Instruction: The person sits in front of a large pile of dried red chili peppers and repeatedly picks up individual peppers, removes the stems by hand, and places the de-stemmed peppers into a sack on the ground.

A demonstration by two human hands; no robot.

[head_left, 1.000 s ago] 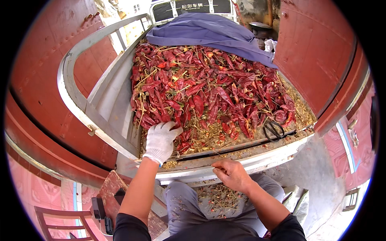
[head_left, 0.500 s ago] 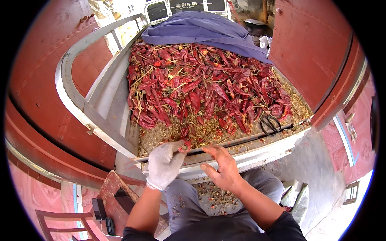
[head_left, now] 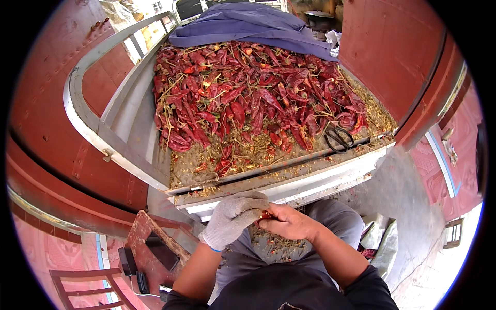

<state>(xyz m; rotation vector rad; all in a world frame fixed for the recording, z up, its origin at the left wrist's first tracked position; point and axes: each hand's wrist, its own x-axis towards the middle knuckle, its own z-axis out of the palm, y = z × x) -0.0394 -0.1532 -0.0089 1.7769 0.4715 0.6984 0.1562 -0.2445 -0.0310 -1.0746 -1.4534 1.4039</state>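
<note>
Gloved left hand (head_left: 236, 219) and bare right hand (head_left: 290, 222) pinched on red chili pepper (head_left: 264, 215), mostly hidden, nearside of truck-bed edge (head_left: 330, 175). Advisable: light fingertip grip, pepper steadied between both.

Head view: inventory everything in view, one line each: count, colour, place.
truck bed: one, whitish grey, centre
dried peppers: uncountable, red, heaped on the bed
cloth: one, purple, over the heap's far end
scissors, apparently: one, black, bed's near right end
doors: two, red, left and right
vessel: one, dark, beyond the bed, right
board: one, reddish brown, lower left
devices: at least two, black, by the board
frame: one, reddish brown, bottom left
tiles: many, pink, both sides
sack: at least one, pale, lower right
pepper piece: one, red, lower centre, held
legs: two, grey clad, below the bed
left hand: one, gloved whitish, lower centre
right hand: one, bare, beside the left
</note>
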